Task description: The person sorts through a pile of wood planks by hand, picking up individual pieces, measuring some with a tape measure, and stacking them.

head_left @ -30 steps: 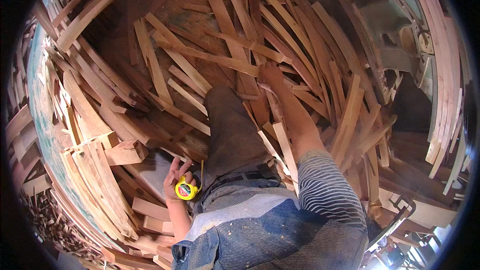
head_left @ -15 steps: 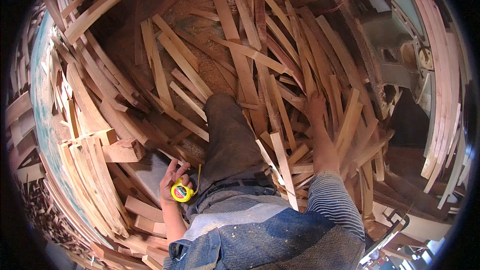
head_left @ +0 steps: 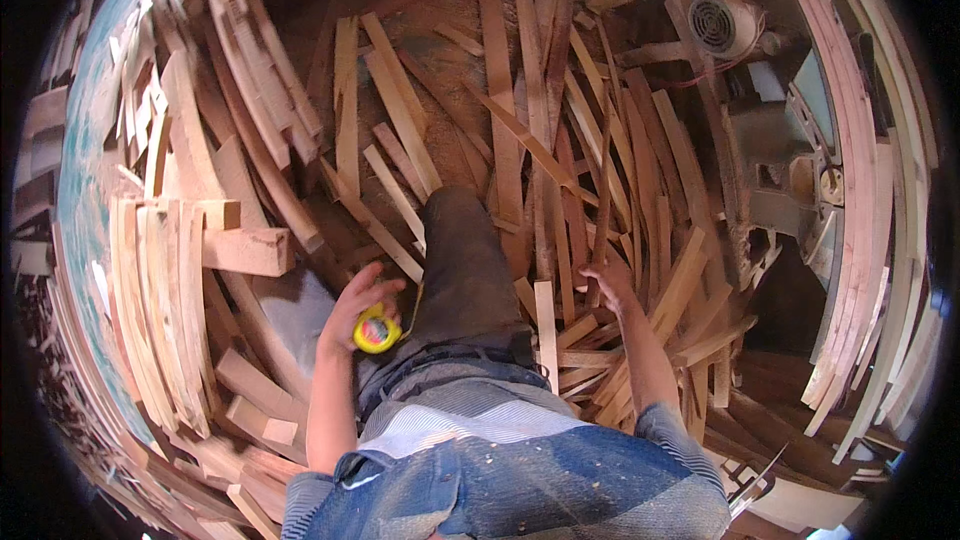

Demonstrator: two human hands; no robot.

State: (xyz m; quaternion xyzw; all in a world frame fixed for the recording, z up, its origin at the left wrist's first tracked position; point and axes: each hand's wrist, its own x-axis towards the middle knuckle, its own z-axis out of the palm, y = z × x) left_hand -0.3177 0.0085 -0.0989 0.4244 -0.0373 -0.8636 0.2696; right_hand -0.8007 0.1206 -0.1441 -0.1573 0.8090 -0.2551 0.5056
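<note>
In my left hand (head_left: pixel 362 302), beside my thigh, is a yellow tape measure (head_left: pixel 377 332). The fingers curl over the case, and a short piece of yellow blade sticks out toward my leg. To the right, my right hand (head_left: pixel 612 285) is closed round the near end of a long thin wooden strip (head_left: pixel 603 195). That strip runs away from me over the heap of loose wood strips (head_left: pixel 650 190). Part of its grip is hidden by the fingers.
Stacked pale wood pieces (head_left: pixel 160 310) and a thick block (head_left: pixel 250 252) lie at the left. A dusty machine with a round vented motor (head_left: pixel 722 25) stands at the far right, beside long upright boards (head_left: pixel 855 190). Sawdust covers the floor (head_left: pixel 440 90).
My right hand has drawn back toward me from the wood heap, with the strip in it. My left hand with the tape measure has risen slightly. The whole view has shifted.
</note>
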